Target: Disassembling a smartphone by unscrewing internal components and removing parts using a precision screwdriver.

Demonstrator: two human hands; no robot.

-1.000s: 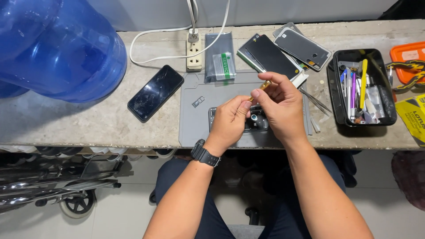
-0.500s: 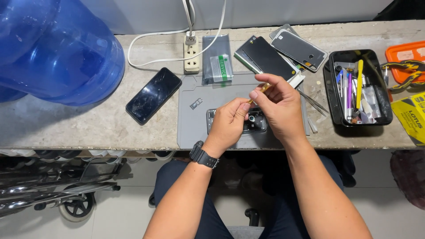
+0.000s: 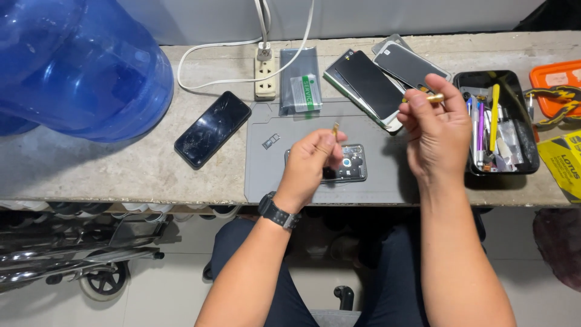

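My left hand (image 3: pixel 311 163) hovers over the grey work mat (image 3: pixel 272 175), pinching a small thin part (image 3: pixel 335 128) between thumb and fingertips. Just under it lies an opened phone (image 3: pixel 351 169) with its camera cluster showing. My right hand (image 3: pixel 433 130) is raised to the right of the mat, next to the black tool tray (image 3: pixel 523 121), with its fingers closed on a gold-handled tool (image 3: pixel 433 97). A black watch sits on my left wrist.
A big blue water jug (image 3: pixel 72 66) stands at the left. A cracked black phone (image 3: pixel 213 128), a power strip (image 3: pixel 264 79), a bagged part (image 3: pixel 301 82), stacked phones (image 3: pixel 378 79), an orange tray (image 3: pixel 554 85) and a yellow packet (image 3: pixel 566 163) lie on the counter.
My hands have come apart: the right one lifted away to the right with the gold tool, and the left one now holds the small part above the opened phone.
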